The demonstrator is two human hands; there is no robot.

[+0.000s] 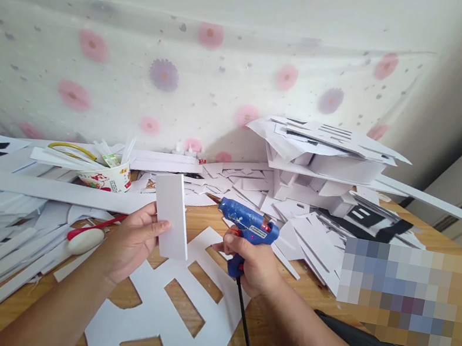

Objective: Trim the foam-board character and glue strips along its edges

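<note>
Two bare hands are at work. The left hand has its fingers closed on one white panel, the thumb flat on its face; the panel is tilted slightly and held up above the desk. The right hand has its fingers wrapped round the handle of one blue glue gun, whose single nozzle points towards the panel, just beside it and not touching. One black cord hangs from the gun, below the right fingers.

Beneath and between both sets of fingers lies one large white sheet with at least four openings cut through it. Left of the left fingers are one red-handled tool with a pale oval end, one printed cup filled with white pieces, one yellow loop above it, and white strips too many to count. Beyond the right fingers, to their right, stands one layered white structure; nearer, to the right, lies one long black object.
</note>
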